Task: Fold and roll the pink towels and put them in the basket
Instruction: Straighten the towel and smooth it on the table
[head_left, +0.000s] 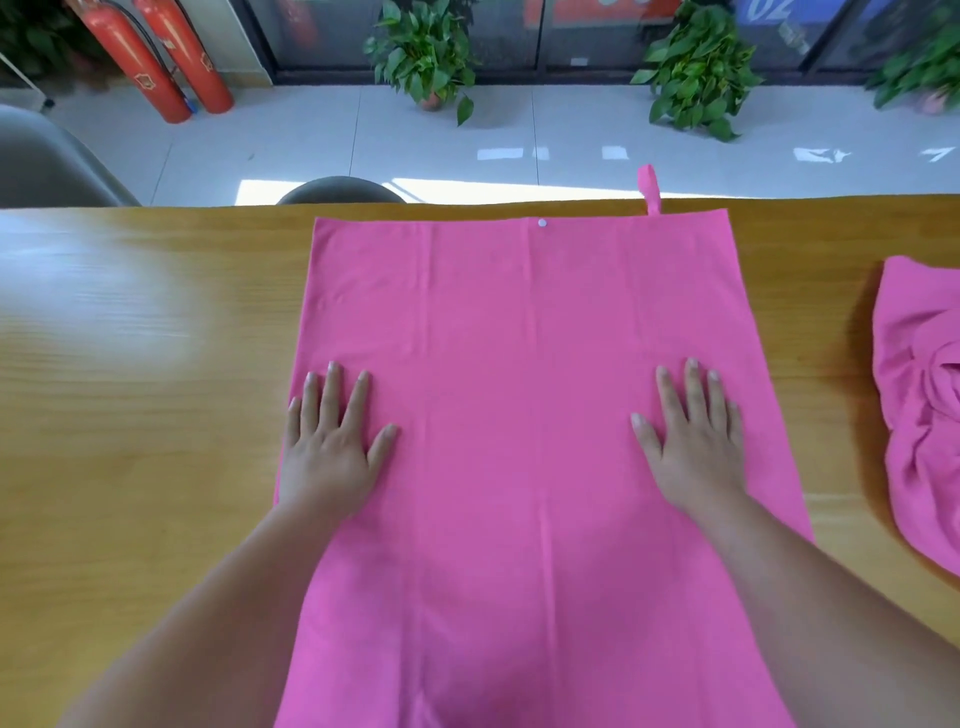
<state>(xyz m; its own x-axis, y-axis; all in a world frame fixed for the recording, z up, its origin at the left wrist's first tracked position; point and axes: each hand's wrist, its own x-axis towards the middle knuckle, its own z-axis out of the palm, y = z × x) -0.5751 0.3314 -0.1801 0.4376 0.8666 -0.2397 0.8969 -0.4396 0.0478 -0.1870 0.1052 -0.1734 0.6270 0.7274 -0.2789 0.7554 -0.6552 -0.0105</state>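
A pink towel (519, 364) lies spread flat on the wooden table (145, 415), reaching from the far edge down past the bottom of the view. A small white snap and a pink strap loop (649, 189) sit at its far edge. My left hand (332, 441) rests flat on the towel's left side, fingers straight and spread. My right hand (693, 441) presses flat on the right side in the same way. A second pink towel (924, 415) lies crumpled at the table's right edge. No basket is in view.
Beyond the table's far edge stands a dark round stool (340, 191) on a white tiled floor. Two red fire extinguishers (166, 62) lean at the back left, and potted plants (426, 52) line the glass wall. A grey chair (47, 161) is at the left.
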